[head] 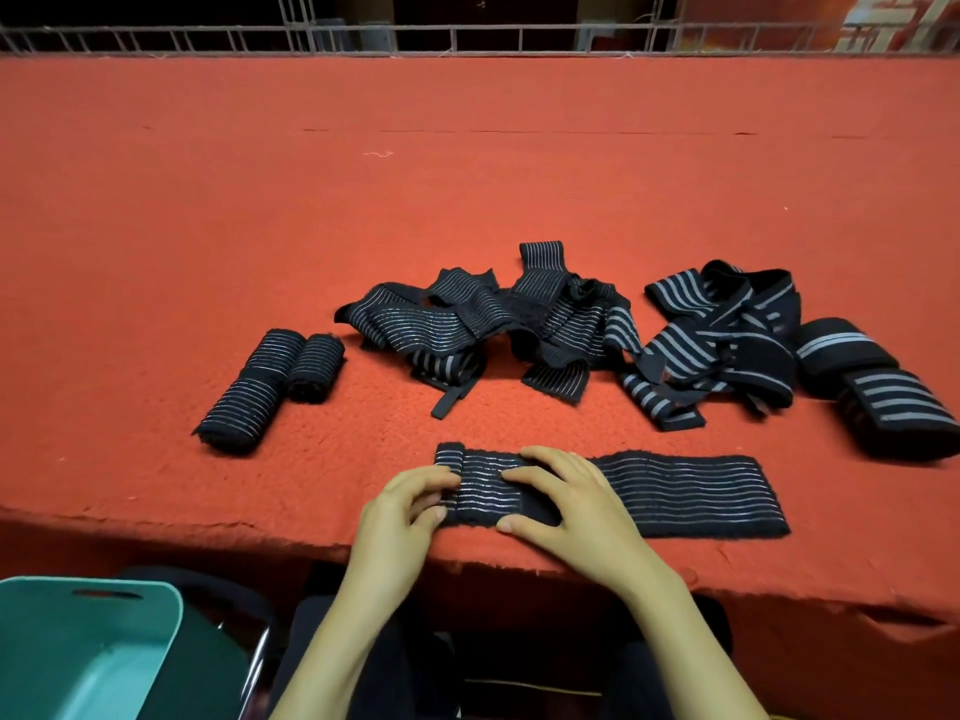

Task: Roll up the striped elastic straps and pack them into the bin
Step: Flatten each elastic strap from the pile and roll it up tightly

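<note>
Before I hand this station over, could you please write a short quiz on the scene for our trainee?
1. True or false: the nearest strap is fully rolled.
2. The finished thin-striped rolls lie: A) left of the loose pile; B) right of it; C) on top of it.
3. Which hand grips the nearest strap's rolled end?
Key: 1 false; 2 A; 3 the left hand.
</note>
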{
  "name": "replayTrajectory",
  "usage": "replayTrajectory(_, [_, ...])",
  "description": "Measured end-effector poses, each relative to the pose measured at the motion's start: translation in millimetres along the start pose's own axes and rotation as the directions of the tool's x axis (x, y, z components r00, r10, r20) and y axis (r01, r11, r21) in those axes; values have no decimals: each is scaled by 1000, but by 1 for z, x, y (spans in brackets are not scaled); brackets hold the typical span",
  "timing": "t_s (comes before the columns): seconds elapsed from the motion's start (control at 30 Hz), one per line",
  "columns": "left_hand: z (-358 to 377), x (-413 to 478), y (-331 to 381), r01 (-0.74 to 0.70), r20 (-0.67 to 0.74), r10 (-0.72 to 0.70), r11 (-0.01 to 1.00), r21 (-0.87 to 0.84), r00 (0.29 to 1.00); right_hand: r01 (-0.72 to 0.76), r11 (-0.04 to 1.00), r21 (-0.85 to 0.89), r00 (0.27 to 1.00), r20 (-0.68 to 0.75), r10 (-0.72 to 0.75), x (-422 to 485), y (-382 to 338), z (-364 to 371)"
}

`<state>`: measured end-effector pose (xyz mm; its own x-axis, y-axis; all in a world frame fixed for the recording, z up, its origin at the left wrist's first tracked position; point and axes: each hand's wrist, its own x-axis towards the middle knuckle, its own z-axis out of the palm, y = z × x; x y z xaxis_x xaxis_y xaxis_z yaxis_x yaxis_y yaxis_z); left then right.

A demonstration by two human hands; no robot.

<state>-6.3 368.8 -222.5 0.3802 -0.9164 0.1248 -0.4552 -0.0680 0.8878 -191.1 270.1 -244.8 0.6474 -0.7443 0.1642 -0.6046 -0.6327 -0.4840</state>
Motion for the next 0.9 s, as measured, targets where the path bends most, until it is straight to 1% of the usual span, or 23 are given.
replayTrajectory(0.03, [-1, 0, 0, 28, -21, -29, 998, -50, 999, 2, 1000, -4, 1000, -6, -2, -1, 0, 0])
replayTrajectory(0.07, [-1, 0, 0, 46, -45, -48, 997, -55, 998, 3, 1000, -6, 1000, -9, -4, -2, 0, 1])
replayTrajectory(0.2, [3, -4, -3, 82, -83, -75, 994, 78, 994, 8, 1000, -3, 1000, -17, -8, -2, -1, 2])
replayTrajectory(0.3, [6, -5, -2, 33, -106, -18, 990, 135, 994, 8, 1000, -14, 1000, -11, -8, -2, 0, 1])
replayTrajectory(0.43, [17, -6, 0, -44, -179, 81, 979, 199, 981, 14, 1000, -21, 1000, -4, -14, -2, -1, 2])
replayTrajectory(0.53, [27, -6, 1, -112, -191, 164, 960, 256, 968, 20, 1000, -20, 1000, 5, -20, -3, 0, 0])
replayTrajectory(0.67, [36, -3, 2, -211, -147, 260, 935, 284, 954, 31, 1000, 0, 999, 16, -31, -3, 4, -5])
replayTrajectory(0.77, [40, -5, 6, -265, -36, 283, 930, 254, 958, 34, 999, 6, 999, 8, -34, -4, 7, -6])
replayTrajectory(0.83, [40, -6, 9, -272, 30, 272, 939, 209, 962, 24, 1000, 9, 1000, 5, -25, -5, 9, -7])
replayTrajectory(0.9, [36, -4, 11, -226, 57, 219, 962, 155, 974, 13, 1000, 4, 1000, 9, -13, -7, 10, -9])
